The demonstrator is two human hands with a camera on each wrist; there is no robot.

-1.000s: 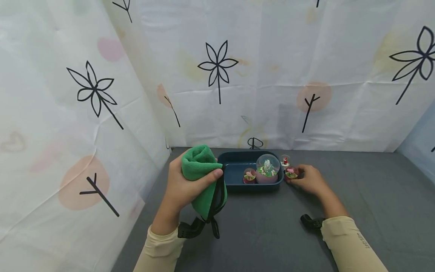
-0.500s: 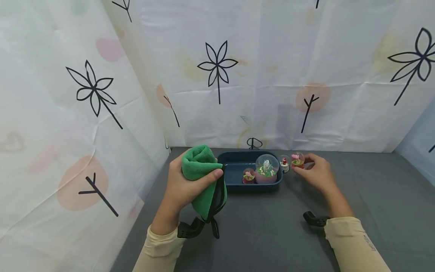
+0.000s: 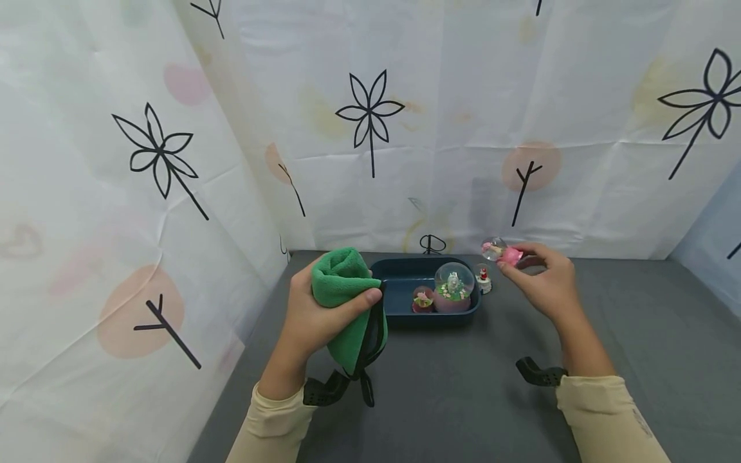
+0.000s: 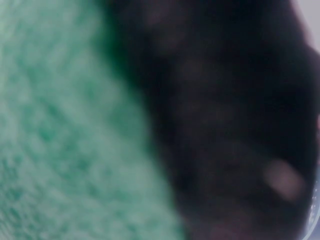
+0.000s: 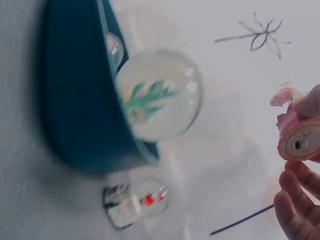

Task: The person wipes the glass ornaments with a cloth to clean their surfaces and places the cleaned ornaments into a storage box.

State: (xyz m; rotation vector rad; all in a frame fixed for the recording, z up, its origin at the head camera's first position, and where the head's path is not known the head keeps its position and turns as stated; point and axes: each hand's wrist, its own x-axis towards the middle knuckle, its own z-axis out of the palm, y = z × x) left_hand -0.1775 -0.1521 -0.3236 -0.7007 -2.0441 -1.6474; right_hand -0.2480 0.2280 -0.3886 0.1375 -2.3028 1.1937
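Observation:
My left hand grips a rolled green cloth with black trim and a dangling black loop; cloth and trim fill the left wrist view, blurred. Between thumb and fingers, my right hand pinches a small snow globe with a pink base, raised off the table and tipped with its dome leftward. Its underside faces the right wrist camera. Below it, a tiny snow globe with a red figure stands beside the blue tray.
Inside the tray are a large snow globe and a small pink-figured one, both at its right end. A grey cloth covers the table. Behind hangs a white printed curtain.
My right hand has lifted the small snow globe from beside the tray, up and slightly right, then tilted it onto its side. The left hand and cloth have stayed nearly still.

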